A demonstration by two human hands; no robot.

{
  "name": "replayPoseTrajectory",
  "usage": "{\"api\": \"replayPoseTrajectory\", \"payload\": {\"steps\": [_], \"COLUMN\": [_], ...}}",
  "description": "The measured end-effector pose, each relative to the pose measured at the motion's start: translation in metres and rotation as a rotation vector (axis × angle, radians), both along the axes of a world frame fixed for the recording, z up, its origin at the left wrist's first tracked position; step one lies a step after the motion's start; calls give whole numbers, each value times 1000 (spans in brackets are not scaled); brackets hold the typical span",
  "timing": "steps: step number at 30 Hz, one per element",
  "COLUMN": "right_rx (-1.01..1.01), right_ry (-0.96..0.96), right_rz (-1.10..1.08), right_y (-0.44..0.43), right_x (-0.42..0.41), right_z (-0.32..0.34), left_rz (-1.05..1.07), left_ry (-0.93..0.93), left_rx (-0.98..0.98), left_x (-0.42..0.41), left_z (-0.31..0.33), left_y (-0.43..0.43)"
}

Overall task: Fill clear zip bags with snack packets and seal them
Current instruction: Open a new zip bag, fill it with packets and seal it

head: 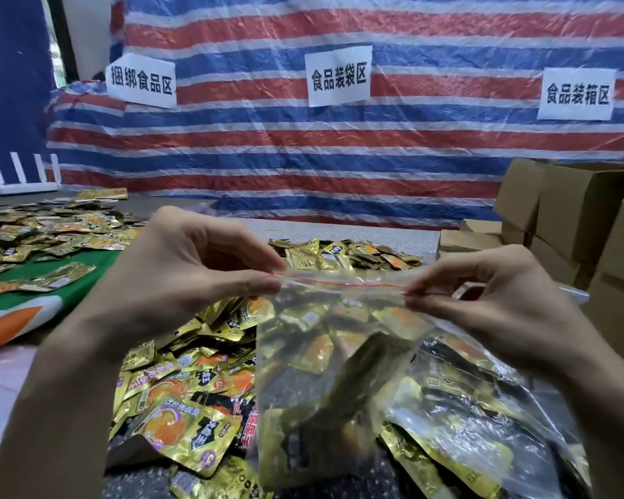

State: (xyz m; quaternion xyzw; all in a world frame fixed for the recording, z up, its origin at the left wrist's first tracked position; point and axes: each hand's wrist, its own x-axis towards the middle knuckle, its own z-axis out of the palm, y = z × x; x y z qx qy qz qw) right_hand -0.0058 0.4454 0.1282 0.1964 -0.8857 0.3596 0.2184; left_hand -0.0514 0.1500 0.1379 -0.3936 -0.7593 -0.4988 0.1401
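A clear zip bag [325, 372] with a red zip line hangs in front of me, holding several gold snack packets. My left hand [191, 261] pinches the left end of the zip strip between thumb and fingers. My right hand [483, 300] pinches the right end of the strip. The bag hangs above a heap of loose gold and black snack packets [181, 401] on the table. Another filled clear bag [483, 419] lies under it at the lower right.
More packets lie spread on a green cloth [51, 228] at the left and in a pile [343, 253] behind the bag. Cardboard boxes [570, 225] stack at the right. A striped tarp wall [303, 156] with paper signs stands behind.
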Motion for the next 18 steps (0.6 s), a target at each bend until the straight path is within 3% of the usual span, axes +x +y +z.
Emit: {"api": "replayPoseTrajectory", "payload": {"steps": [3,7,10,12,18], "right_rx": [1,-140,-156,-156,-162], "right_ry": [-115,-62,-106,-192,-254], "right_rz": [68,173,111,77,70], "right_y": [6,9,8,9,12], "right_x": [1,7,3,-1,-1], "right_z": [3,8,6,3,4], "left_rz": [22,137,167,200,225], "left_ry": [39,-61,-223,-235,-229], "left_rx": [23,46,-132,-273,-343], "left_x": [-1,-11,-17,-20,-22], "left_z": [-1,-4,-8,-12,-13], "left_y": [3,-2,0,6,5]}}
